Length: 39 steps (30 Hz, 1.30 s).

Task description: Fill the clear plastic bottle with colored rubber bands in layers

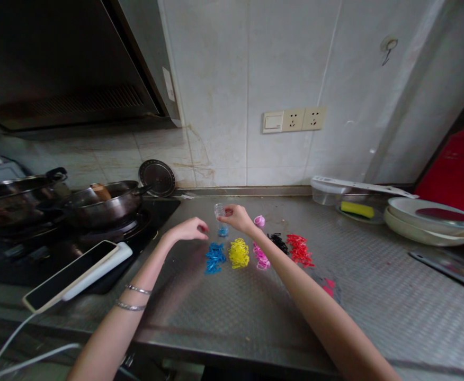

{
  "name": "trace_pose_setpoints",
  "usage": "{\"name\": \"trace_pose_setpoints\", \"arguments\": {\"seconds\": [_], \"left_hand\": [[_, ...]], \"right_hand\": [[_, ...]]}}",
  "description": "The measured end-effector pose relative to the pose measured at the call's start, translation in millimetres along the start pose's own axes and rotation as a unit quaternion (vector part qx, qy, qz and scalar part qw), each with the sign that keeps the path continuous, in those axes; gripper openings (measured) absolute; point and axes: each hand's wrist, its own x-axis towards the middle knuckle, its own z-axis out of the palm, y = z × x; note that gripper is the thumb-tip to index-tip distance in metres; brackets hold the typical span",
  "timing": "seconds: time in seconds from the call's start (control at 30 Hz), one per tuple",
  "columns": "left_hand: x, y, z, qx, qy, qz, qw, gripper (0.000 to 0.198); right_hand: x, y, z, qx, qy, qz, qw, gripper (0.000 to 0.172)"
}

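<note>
My right hand [235, 217] is closed on a small clear plastic bottle [219, 209], which stands roughly upright over the counter. Something blue shows at its bottom. To its left hovers my left hand [194, 229], fingers loosely bent and apart, with nothing visible in them. Small rubber bands lie sorted by colour: a blue pile [215, 257] below my left hand, a yellow pile [239, 253], a pink pile [261, 256] partly hidden by my right forearm, a black pile [278, 243] and a red pile [300, 250]. A pink cap [259, 220] sits behind them.
On the left, a phone on a white power bank [97, 272] lies by the stove, where a pan [103, 203] and a pot [13, 201] stand. At right are a yellow sponge [357, 210], stacked bowls [418, 227] and a knife [446, 270]. A tiled wall rises behind.
</note>
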Motion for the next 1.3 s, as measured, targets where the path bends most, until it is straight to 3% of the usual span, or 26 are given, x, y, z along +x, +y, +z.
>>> {"name": "trace_pose_setpoints", "arguments": {"seconds": [0.07, 0.17, 0.5, 0.77, 1.07, 1.3], "left_hand": [[-10, 7, 4.4, 0.008, -0.060, 0.012, 0.998, 0.043], [-20, 15, 13.1, 0.013, -0.079, 0.033, 0.996, 0.051], [-31, 19, 36.4, 0.030, -0.033, 0.060, 0.997, 0.026], [-31, 18, 46.1, 0.021, 0.001, 0.090, 0.996, 0.017], [-33, 21, 32.1, 0.021, 0.014, 0.088, 0.996, 0.015], [-30, 17, -3.2, 0.010, 0.038, 0.068, 0.997, 0.020]], "right_hand": [[2, 2, -1, -0.009, -0.001, -0.004, 1.000, 0.034], [4, 5, -4, -0.026, -0.005, -0.009, 1.000, 0.033], [4, 5, -7, -0.045, -0.017, -0.016, 0.999, 0.034], [4, 6, -7, -0.041, -0.023, -0.025, 0.999, 0.034], [3, 6, -8, -0.043, -0.024, -0.032, 0.998, 0.036], [4, 6, -8, -0.032, -0.031, -0.031, 0.999, 0.035]]}}
